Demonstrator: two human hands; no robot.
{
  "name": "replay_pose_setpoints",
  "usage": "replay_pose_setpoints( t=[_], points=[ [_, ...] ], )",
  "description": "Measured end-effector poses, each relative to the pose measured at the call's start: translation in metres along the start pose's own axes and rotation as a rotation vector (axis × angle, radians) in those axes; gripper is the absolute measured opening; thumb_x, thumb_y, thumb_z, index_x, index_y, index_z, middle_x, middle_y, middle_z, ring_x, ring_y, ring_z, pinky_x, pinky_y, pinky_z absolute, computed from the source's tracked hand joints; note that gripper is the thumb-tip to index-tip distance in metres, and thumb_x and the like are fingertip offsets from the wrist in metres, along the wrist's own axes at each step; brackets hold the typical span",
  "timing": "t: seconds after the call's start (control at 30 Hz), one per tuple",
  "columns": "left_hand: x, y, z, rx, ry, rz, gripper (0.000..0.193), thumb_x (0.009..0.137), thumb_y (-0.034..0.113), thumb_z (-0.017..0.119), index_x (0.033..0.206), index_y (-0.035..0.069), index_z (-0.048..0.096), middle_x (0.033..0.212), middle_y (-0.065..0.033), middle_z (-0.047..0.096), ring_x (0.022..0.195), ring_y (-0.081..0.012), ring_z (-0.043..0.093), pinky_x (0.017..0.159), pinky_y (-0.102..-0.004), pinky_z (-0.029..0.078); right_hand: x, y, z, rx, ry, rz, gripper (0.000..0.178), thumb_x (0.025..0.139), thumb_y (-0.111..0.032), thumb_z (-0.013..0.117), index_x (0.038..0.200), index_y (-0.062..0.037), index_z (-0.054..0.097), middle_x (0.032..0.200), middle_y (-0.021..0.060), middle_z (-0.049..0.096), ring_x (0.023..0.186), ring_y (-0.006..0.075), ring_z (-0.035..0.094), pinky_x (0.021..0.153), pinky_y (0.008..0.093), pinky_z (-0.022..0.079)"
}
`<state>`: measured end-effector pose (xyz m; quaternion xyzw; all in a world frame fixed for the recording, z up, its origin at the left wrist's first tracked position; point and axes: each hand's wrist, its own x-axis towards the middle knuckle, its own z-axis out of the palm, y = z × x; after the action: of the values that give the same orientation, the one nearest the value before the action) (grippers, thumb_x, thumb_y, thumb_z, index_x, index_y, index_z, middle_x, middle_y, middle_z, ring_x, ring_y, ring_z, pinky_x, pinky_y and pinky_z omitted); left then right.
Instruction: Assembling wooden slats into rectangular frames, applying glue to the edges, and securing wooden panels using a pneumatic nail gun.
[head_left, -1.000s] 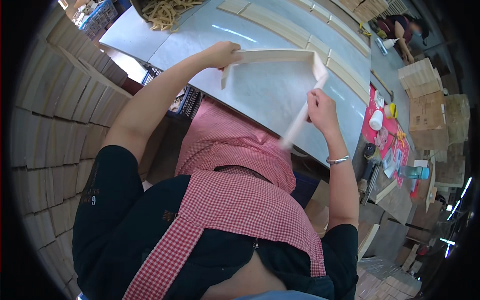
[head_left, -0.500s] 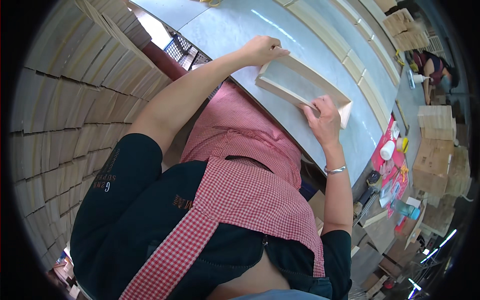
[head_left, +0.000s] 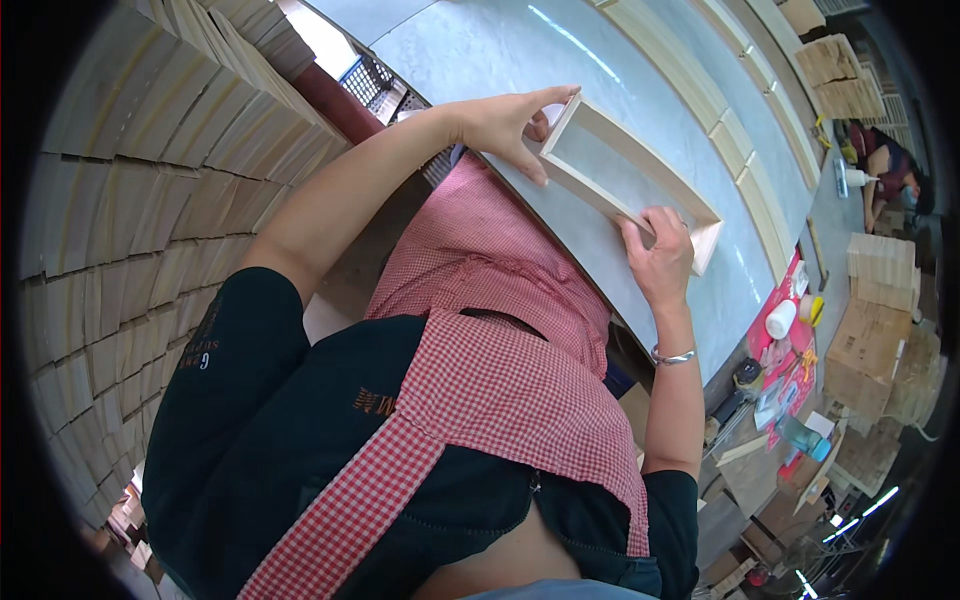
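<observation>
A long, narrow wooden frame [head_left: 640,165] of pale thin boards lies near the edge of the grey table [head_left: 480,50]; the same grey shows inside its walls. My left hand [head_left: 508,125] spans the frame's left end, thumb and forefinger spread wide toward the two corners, the other fingers partly bent. Whether its palm presses the end board I cannot tell. Toward the right end, my right hand [head_left: 660,255] has its fingers curled over the near long wall, gripping it. A silver bangle [head_left: 673,356] circles my right wrist.
Long pale wood strips [head_left: 745,165] lie across the table's far side. Stacked boards [head_left: 130,215] rise high on my left. To the right are a white spool [head_left: 781,318], a blue-capped bottle [head_left: 803,437], a cardboard box [head_left: 868,350] and, farther off, another person [head_left: 880,165].
My left hand has gone from a closed grip at the frame's left end to a wide spread there. The frame sits slightly farther right and lower in view; my right hand stays on its near wall.
</observation>
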<state>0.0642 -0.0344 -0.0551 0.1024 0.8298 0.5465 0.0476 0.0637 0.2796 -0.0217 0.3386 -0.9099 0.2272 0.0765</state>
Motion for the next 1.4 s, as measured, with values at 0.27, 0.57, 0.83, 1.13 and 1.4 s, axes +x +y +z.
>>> replay_pose_setpoints(
  t=[0.27,0.57,0.83,1.13,1.4],
  points=[
    [-0.003,0.006,-0.011,0.054,-0.086,0.003,0.111,0.065,0.007,0.091,0.157,0.008,0.027,0.108,-0.0219,0.066,0.094,-0.0316,0.070,0.077,-0.0363,0.062,0.044,-0.057,0.016,0.073,0.037,-0.320,0.038,0.084,-0.010,0.072,0.121,-0.0082,0.067,0.108,0.0069,0.064,0.086,0.0259,0.059,0.081,0.0349,0.049],
    [-0.005,0.001,-0.002,0.033,-0.079,0.115,0.104,0.067,0.009,0.088,0.152,-0.002,0.030,0.113,-0.0244,0.063,0.090,-0.0314,0.067,0.074,-0.0375,0.058,0.062,-0.062,0.037,0.233,-0.142,-0.375,0.045,0.082,0.005,0.063,0.125,-0.0059,0.066,0.103,0.0093,0.060,0.084,0.0273,0.056,0.079,0.0360,0.050],
    [-0.006,-0.014,0.005,0.039,-0.041,0.217,0.100,0.070,0.003,0.081,0.153,-0.001,0.028,0.126,-0.0245,0.058,0.095,-0.0358,0.065,0.079,-0.0384,0.055,0.113,-0.077,0.024,0.366,-0.229,-0.337,0.034,0.082,0.001,0.065,0.115,-0.0032,0.069,0.103,0.0100,0.060,0.081,0.0273,0.056,0.075,0.0342,0.049],
    [-0.002,-0.007,0.008,-0.043,-0.021,0.210,0.097,0.070,0.008,0.080,0.150,-0.005,0.028,0.141,-0.0275,0.048,0.117,-0.0441,0.055,0.102,-0.0422,0.048,0.330,-0.110,0.165,0.182,-0.089,-0.540,0.017,0.083,-0.010,0.067,0.098,-0.0027,0.070,0.108,0.0131,0.061,0.093,0.0310,0.060,0.084,0.0372,0.050],
    [-0.007,-0.008,0.001,-0.070,-0.098,0.107,0.103,0.070,0.007,0.081,0.154,-0.005,0.024,0.154,-0.0291,0.037,0.130,-0.0441,0.049,0.110,-0.0413,0.044,0.300,-0.083,0.089,0.442,-0.239,-0.450,0.006,0.073,-0.003,0.064,0.068,-0.0050,0.061,0.087,0.0078,0.063,0.076,0.0244,0.054,0.075,0.0319,0.047]
  ],
)
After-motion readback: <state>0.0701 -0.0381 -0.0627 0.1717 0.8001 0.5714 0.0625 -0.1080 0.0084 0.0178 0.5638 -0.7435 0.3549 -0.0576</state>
